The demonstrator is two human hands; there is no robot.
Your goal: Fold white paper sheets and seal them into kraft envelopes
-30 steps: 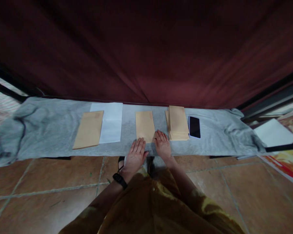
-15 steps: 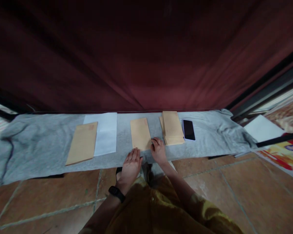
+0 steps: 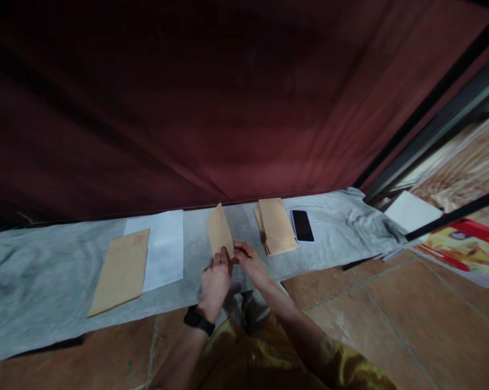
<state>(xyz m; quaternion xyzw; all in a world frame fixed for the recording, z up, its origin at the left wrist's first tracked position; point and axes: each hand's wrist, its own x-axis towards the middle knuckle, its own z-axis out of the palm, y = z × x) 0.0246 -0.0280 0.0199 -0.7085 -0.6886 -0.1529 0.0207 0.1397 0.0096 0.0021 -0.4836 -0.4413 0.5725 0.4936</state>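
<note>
A brown paper envelope (image 3: 219, 230) is tilted and slightly bent in front of me, its near end between my hands. My left hand (image 3: 216, 279), with a black band on the wrist, is closed on the near edge. Fingers of my right hand (image 3: 250, 264) pinch the lower right corner, close to the left fingertips. To the right lies a stack of brown envelopes (image 3: 276, 225). Left of my hands, another brown envelope (image 3: 120, 265) partly covers white paper sheets (image 3: 165, 249).
A phone (image 3: 302, 226) lies right of the stack on the grey cloth (image 3: 338, 238) covering the narrow bench. A dark red curtain (image 3: 228, 135) hangs behind it. At the far right are a white sheet (image 3: 413, 214) and a red and yellow printed box (image 3: 468, 252).
The middle envelope lay flat before; now it is lifted and tilted at its near end. My right hand has moved left to meet my left hand. The view has turned slightly.
</note>
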